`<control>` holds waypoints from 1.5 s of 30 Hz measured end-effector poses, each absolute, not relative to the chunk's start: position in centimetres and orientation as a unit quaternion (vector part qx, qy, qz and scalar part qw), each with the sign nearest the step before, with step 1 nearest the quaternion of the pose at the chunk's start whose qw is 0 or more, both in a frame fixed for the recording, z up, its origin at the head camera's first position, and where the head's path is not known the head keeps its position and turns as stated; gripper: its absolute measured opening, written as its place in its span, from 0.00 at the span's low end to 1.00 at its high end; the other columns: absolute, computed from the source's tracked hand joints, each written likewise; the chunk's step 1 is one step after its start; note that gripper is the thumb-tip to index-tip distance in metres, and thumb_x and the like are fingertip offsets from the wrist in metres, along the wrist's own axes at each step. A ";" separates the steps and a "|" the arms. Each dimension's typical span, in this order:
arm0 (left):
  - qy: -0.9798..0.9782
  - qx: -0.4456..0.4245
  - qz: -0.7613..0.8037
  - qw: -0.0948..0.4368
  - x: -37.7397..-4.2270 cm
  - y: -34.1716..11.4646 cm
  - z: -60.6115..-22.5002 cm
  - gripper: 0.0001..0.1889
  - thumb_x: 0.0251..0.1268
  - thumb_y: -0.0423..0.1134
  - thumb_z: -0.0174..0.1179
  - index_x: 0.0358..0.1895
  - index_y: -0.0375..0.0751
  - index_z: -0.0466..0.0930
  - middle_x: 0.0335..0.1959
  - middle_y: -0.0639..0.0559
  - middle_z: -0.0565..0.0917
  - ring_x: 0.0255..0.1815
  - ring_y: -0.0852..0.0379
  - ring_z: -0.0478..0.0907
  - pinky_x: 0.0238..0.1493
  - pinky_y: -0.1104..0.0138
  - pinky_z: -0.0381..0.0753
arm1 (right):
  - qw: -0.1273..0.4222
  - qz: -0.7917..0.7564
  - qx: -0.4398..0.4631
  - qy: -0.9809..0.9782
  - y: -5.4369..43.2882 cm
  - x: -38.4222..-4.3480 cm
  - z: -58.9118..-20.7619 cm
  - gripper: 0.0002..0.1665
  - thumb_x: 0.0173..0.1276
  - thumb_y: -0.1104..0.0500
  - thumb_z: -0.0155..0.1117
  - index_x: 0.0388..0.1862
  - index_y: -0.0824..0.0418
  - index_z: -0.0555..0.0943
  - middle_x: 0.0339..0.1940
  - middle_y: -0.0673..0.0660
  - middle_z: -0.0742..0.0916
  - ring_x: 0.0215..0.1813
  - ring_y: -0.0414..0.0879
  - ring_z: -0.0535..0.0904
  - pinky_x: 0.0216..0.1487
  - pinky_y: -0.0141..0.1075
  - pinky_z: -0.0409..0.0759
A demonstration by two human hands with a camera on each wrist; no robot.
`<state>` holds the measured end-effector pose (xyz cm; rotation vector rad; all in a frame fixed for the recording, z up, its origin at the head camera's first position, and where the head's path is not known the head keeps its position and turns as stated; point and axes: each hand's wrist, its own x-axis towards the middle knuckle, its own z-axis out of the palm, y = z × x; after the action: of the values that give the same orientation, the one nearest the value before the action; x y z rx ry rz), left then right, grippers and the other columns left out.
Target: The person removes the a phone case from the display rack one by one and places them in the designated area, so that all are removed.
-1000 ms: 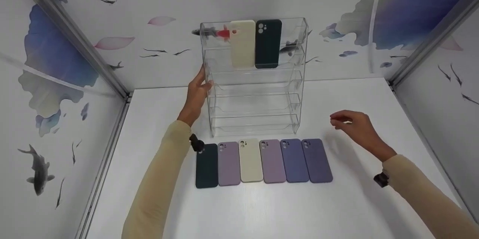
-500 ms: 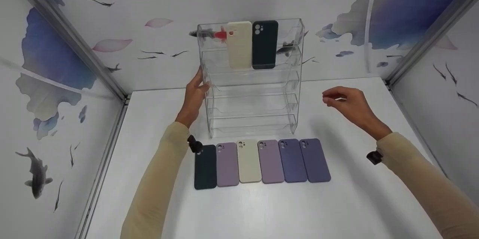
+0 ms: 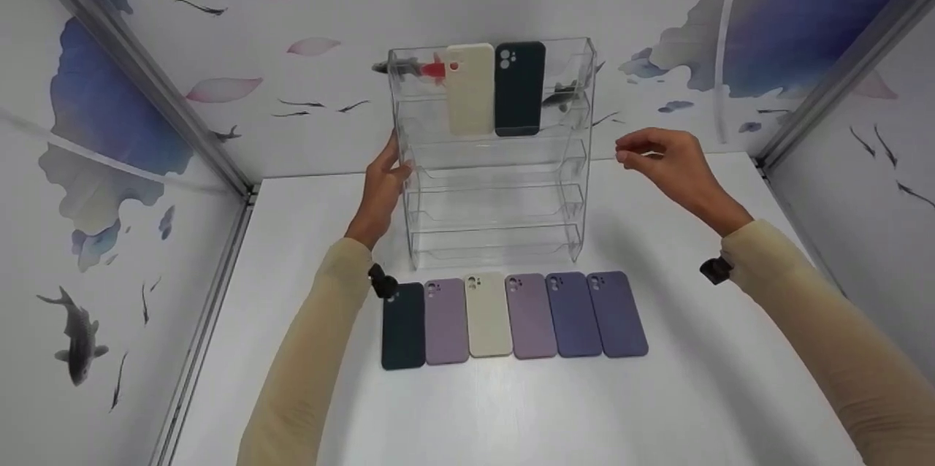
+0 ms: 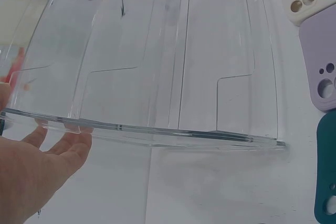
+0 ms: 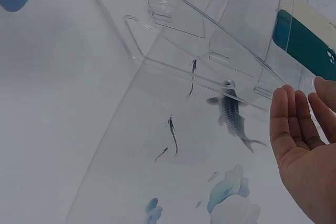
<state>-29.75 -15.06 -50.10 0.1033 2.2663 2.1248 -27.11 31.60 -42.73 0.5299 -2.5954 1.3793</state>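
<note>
A clear acrylic display rack with stepped tiers stands at the back of the table. My left hand grips its left side panel; in the left wrist view the thumb and fingers lie on opposite sides of the panel edge. On the top tier a cream phone case and a dark green phone case lean side by side. To the right of the rack my right hand hovers, its fingers loosely bent and nothing between them. It is apart from the rack in the head view.
Several phone cases lie in a row before the rack: dark green, light purple, cream, another light purple, and two blue-purple ones at the right, including the end case. Patterned walls enclose the white table.
My right hand has risen and moved a little left, towards the rack's right side. The left hand keeps its grip, and the rack and phone cases stay put.
</note>
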 end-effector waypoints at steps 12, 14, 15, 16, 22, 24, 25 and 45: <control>0.729 0.028 0.683 0.018 -29.8 -14.9 -50.1 0.36 0.90 0.44 0.51 0.91 0.69 0.49 0.92 0.55 0.55 0.92 0.51 0.46 0.86 0.44 0.58 | 0.099 0.484 0.175 -0.852 29.1 -30.0 -40.2 0.14 0.79 0.62 0.74 0.59 0.65 0.91 0.53 0.62 0.92 0.46 0.36 0.88 0.52 0.24 0.82; 0.734 0.031 0.678 0.016 -29.8 -14.9 -50.1 0.36 0.90 0.44 0.51 0.92 0.68 0.48 0.92 0.55 0.54 0.93 0.52 0.45 0.86 0.45 0.58 | 0.099 0.487 0.175 -0.850 28.7 -30.5 -39.8 0.14 0.79 0.62 0.74 0.59 0.66 0.91 0.52 0.62 0.92 0.47 0.37 0.87 0.53 0.25 0.82; 0.736 0.031 0.677 0.015 -29.8 -14.9 -50.1 0.36 0.90 0.44 0.51 0.92 0.67 0.48 0.92 0.55 0.54 0.93 0.52 0.45 0.86 0.45 0.59 | 0.100 0.486 0.177 -0.850 28.4 -30.6 -39.6 0.15 0.79 0.61 0.74 0.59 0.66 0.90 0.52 0.62 0.92 0.48 0.37 0.87 0.53 0.25 0.82; 0.736 0.030 0.676 0.014 -29.8 -14.9 -50.1 0.36 0.90 0.44 0.51 0.92 0.67 0.48 0.92 0.56 0.54 0.93 0.52 0.45 0.86 0.45 0.59 | 0.100 0.483 0.178 -0.852 28.2 -30.8 -39.4 0.14 0.79 0.61 0.74 0.59 0.65 0.90 0.53 0.62 0.92 0.48 0.38 0.87 0.53 0.25 0.82; 0.735 0.030 0.677 0.015 -29.6 -15.1 -50.0 0.36 0.90 0.44 0.50 0.92 0.67 0.48 0.92 0.56 0.54 0.92 0.52 0.46 0.85 0.43 0.60 | 0.100 0.474 0.181 -0.856 26.5 -31.6 -38.3 0.14 0.81 0.59 0.72 0.59 0.63 0.91 0.53 0.61 0.92 0.50 0.41 0.87 0.53 0.26 0.82; 0.730 0.035 0.682 0.015 -29.7 -15.1 -50.0 0.36 0.90 0.43 0.50 0.92 0.66 0.48 0.92 0.54 0.53 0.92 0.51 0.46 0.85 0.42 0.60 | 0.100 0.479 0.179 -0.853 26.0 -32.0 -38.1 0.14 0.81 0.59 0.72 0.60 0.63 0.90 0.54 0.61 0.91 0.51 0.41 0.87 0.53 0.26 0.83; 0.728 0.037 0.685 0.014 -29.7 -15.1 -50.0 0.36 0.90 0.42 0.50 0.92 0.66 0.49 0.92 0.53 0.53 0.92 0.50 0.46 0.85 0.42 0.59 | 0.101 0.481 0.177 -0.852 25.8 -32.1 -37.9 0.14 0.81 0.59 0.72 0.60 0.64 0.90 0.54 0.61 0.91 0.51 0.42 0.87 0.53 0.27 0.83; 0.725 0.051 0.687 0.013 -29.8 -15.0 -50.1 0.37 0.90 0.42 0.50 0.92 0.66 0.47 0.92 0.56 0.53 0.92 0.48 0.48 0.86 0.43 0.58 | 0.097 0.503 0.151 -0.846 22.5 -34.7 -36.7 0.18 0.83 0.58 0.69 0.67 0.60 0.88 0.63 0.61 0.89 0.58 0.47 0.87 0.64 0.35 0.85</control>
<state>-29.79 -15.04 -50.15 0.1601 2.2593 2.1406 -34.65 22.50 -36.73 0.4457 -2.5041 1.4886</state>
